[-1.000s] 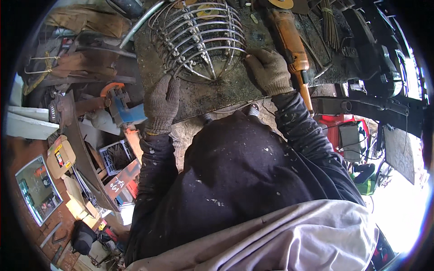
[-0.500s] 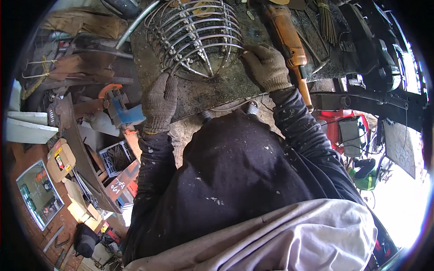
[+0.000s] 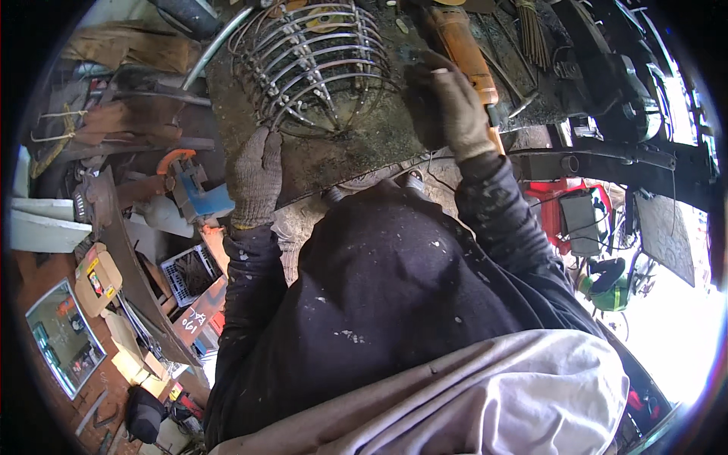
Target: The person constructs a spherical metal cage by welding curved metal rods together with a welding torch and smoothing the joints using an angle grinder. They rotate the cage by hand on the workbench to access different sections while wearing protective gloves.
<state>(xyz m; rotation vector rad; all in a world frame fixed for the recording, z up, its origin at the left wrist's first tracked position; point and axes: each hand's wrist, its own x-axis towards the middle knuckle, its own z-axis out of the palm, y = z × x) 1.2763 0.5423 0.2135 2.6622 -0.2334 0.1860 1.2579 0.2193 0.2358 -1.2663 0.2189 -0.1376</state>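
Note:
A rib-like cage of bent metal rods [image 3: 326, 53] lies on the dark, grimy worktable [image 3: 326, 167]. My left hand [image 3: 256, 174], in a knitted work glove, pinches the near left end of the cage; its fingertips are partly hidden. My right hand [image 3: 461, 114], gloved too, is raised over the table to the right of the cage, apart from it. Its fingers are stretched out, and nothing shows in it. Just beyond that hand lies an orange power tool with a long body [image 3: 464, 53], its rear handle partly covered by the hand.
A hammer [image 3: 523, 102] and a bundle of thin rods [image 3: 533, 38] lie at the far right of the table. A metal pipe [image 3: 216, 49] slants at the left. Below left are a blue clamp-like tool [image 3: 205, 193] and a crate [image 3: 189, 273]. Red equipment [image 3: 550, 212] stands right.
My right hand has let go of the cage's right side and lifted toward the power tool. My left hand keeps its place at the cage; the whole view has shifted slightly.

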